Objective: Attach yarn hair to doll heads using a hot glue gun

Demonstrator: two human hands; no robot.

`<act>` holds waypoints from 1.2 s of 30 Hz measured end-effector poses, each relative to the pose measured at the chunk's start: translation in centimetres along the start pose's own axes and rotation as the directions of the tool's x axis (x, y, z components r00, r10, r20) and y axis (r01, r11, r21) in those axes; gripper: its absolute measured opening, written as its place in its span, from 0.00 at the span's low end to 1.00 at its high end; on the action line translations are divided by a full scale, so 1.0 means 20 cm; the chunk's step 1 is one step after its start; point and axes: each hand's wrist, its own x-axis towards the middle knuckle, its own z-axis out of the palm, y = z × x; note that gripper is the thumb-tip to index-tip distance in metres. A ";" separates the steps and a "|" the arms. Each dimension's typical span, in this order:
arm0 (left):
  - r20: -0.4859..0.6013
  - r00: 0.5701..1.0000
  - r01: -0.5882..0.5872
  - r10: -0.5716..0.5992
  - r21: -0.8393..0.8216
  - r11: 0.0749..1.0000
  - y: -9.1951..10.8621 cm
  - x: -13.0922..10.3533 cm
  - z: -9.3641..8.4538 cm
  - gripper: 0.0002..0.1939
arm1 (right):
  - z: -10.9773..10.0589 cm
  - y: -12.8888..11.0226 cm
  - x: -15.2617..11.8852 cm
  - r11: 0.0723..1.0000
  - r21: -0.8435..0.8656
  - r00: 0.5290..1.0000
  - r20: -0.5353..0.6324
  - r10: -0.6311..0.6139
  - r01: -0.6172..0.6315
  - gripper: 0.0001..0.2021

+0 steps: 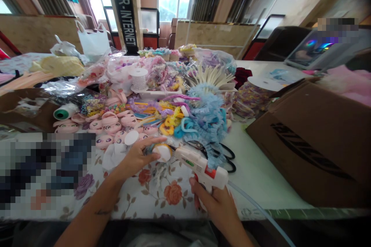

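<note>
My right hand (207, 197) is wrapped round the handle of a white glue gun (199, 166), whose nozzle points left. Its tip touches or nearly touches a small white round piece with a yellow edge (162, 152). My left hand (140, 156) holds that piece between thumb and fingers. Black-handled scissors (224, 154) lie just behind the glue gun, partly under light blue ruffled trim (207, 117). Beyond my left hand are several pink doll-face pieces (112, 123) and a white disc (131, 137).
A large brown cardboard box (313, 142) stands at the right. Craft supplies, a ribbon spool (138, 79) and a green-centred thread roll (65, 112) crowd the back and left. A pale cord (257, 206) trails from the glue gun towards the lower right. Floral cloth (127, 204) covers the near table.
</note>
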 end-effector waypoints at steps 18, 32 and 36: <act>-0.029 0.995 0.091 -0.097 -0.153 0.984 0.01 0.00 0.00 0.24 | 0.00 0.00 0.00 0.999 0.040 1.000 -0.004 0.005 -0.005 0.17; -0.098 0.971 0.176 -0.216 -0.310 0.934 -0.05 0.00 0.01 0.30 | 0.00 -0.01 0.00 0.995 0.097 1.000 0.005 0.031 -0.031 0.15; -0.160 0.951 0.183 -0.264 -0.397 0.899 -0.02 0.00 0.02 0.28 | 0.01 0.01 0.00 0.992 0.118 0.999 0.028 0.031 -0.034 0.15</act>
